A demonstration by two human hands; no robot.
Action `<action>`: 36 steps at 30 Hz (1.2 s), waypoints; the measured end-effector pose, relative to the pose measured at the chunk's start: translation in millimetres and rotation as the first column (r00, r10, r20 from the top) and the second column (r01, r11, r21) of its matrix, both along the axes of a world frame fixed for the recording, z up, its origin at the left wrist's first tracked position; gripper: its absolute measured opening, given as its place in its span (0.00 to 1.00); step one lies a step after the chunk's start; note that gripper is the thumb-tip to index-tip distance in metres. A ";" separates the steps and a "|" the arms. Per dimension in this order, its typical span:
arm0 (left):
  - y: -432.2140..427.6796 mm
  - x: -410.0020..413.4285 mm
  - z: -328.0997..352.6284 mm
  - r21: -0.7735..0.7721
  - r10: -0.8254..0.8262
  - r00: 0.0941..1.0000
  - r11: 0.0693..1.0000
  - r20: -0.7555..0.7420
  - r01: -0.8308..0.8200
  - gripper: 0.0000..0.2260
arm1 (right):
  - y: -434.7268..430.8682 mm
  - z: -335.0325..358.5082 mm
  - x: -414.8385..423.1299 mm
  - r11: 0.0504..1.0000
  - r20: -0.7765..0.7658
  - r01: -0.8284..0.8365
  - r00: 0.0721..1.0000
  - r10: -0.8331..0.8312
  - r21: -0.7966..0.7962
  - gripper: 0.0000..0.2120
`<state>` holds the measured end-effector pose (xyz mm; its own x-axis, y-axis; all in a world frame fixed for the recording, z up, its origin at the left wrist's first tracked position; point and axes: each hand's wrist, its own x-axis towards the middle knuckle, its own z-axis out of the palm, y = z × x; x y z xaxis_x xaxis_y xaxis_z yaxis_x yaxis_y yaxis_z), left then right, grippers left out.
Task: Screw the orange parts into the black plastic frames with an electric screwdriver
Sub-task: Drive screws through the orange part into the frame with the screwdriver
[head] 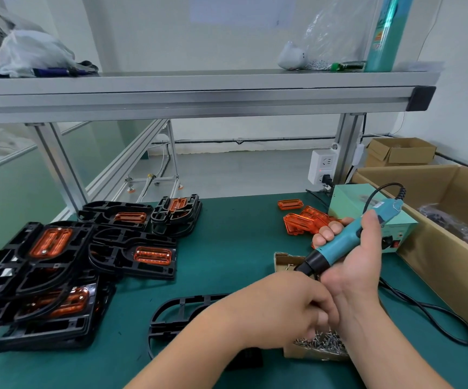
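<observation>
Presently: right hand (pixel 359 256) clenched round the electric screwdriver (pixel 348 240), its long axis running from 1 o'clock (cord) to 7 o'clock (bit). Left hand (pixel 280 310) curled at the bit end; blurred, so cannot tell whether it pinches a screw. Black frame (pixel 176 313) lies flat at 8 o'clock from the bit, partly under the left forearm, so the left hand is nearer. Loose orange parts (pixel 303 221) sit at 12 o'clock, beyond the right hand's fingers.

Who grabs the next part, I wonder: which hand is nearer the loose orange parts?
Right. The right hand, gripping the screwdriver, is just beside the orange parts; the left hand is closer to the person, by the screws.
</observation>
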<state>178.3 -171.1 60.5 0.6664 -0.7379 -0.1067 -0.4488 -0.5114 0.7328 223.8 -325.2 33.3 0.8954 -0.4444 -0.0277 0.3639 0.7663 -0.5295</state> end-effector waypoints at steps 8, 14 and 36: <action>6.0 5.1 1.8 -0.128 0.117 0.961 0.980 -0.250 -0.153 0.07 | 0.5 -1.3 1.5 1.000 0.000 0.006 1.000 -0.006 0.001 0.18; 12.5 10.2 4.0 -0.266 0.105 0.875 0.929 -0.473 -0.256 0.05 | 2.1 -0.3 1.1 1.000 0.010 0.015 1.000 -0.015 -0.008 0.18; 21.8 18.2 4.0 -0.431 -0.165 0.600 0.839 -0.783 -0.332 0.10 | 0.6 -3.6 1.4 1.000 0.018 0.005 1.000 -0.005 -0.007 0.18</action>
<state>196.6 -149.3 64.4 0.5672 -0.7843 -0.2514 0.4335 0.0247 0.9008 225.2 -324.5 29.7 0.8934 -0.4493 -0.0086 0.3775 0.7607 -0.5281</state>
